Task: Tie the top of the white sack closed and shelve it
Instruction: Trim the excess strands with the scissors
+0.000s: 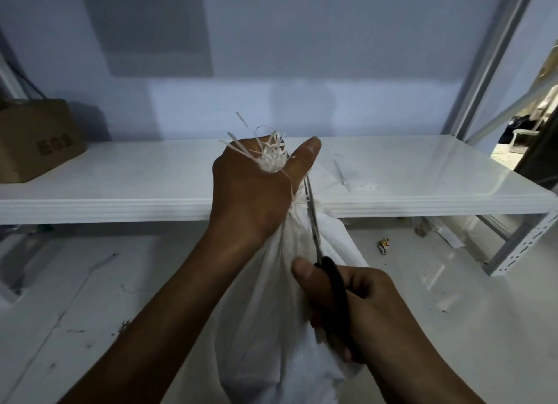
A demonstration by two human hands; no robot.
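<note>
At the far left a brown cardboard box (36, 141) sits on the white shelf (136, 174), tilted a little. Its flaps face away from us, so we cannot tell what is in it. Below the shelf, the pale floor (75, 298) shows scuffs and a few dark specks.

Moving toward the middle, our left hand (250, 192) is curled tight round the gathered neck of the white sack (271, 328), thumb stretched up to the right. The sack's frayed top (270, 159) sprouts out of the fist in loose white strands. The sack hangs below that grip, in front of the shelf's front edge and not on it. Its cloth is closed in and its bottom runs out of view, so its contents stay hidden from us. A thin twine (291, 189) runs down from the fist to a tie round the neck, just under the thumb.

Just right of the twine, the scissors (314, 222) point upward along the neck, tips near the tie. We cannot tell whether the blades are parted. Our right hand (362, 307) grips their black handle, fingers curled through it and thumb up against the sack's side.

Further right, a small crumpled scrap (384, 244) lies on the floor, and the rack's grey upright (495, 56) rises at the shelf's right end.
</note>
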